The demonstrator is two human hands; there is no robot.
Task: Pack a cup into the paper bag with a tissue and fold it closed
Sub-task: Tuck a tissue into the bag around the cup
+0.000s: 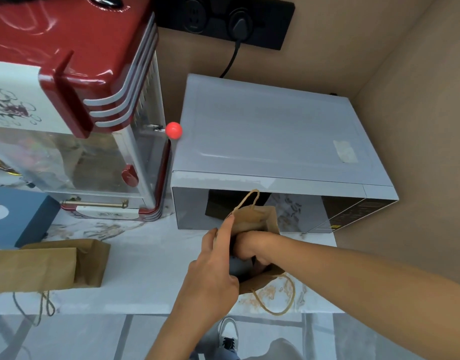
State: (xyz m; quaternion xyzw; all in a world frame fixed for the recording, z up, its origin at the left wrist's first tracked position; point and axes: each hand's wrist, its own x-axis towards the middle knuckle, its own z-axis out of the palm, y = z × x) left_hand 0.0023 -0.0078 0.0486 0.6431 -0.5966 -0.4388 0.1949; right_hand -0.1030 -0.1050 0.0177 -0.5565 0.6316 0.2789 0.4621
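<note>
Bag (pixel 252 216) upright on counter (pixel 145 258) before microwave (pixel 275 131), mouth open. Right hand (pixel 249 246) sunk in bag, fingers hidden — grip cannot tell; dark shape under it, likely cup. Left hand (pixel 213 266) pinching bag's left rim, forefinger along edge. Paper thin, creasable — hold at rim, gently.

Light: bright, even and soft.
Glare: white streaks on the red machine top (pixel 75 45).
Shadows: faint, soft on the bench (pixel 151 258).
Focus: slightly soft overall.
Edges: wide-angle bending, microwave (pixel 275 133) lines splayed.
</note>
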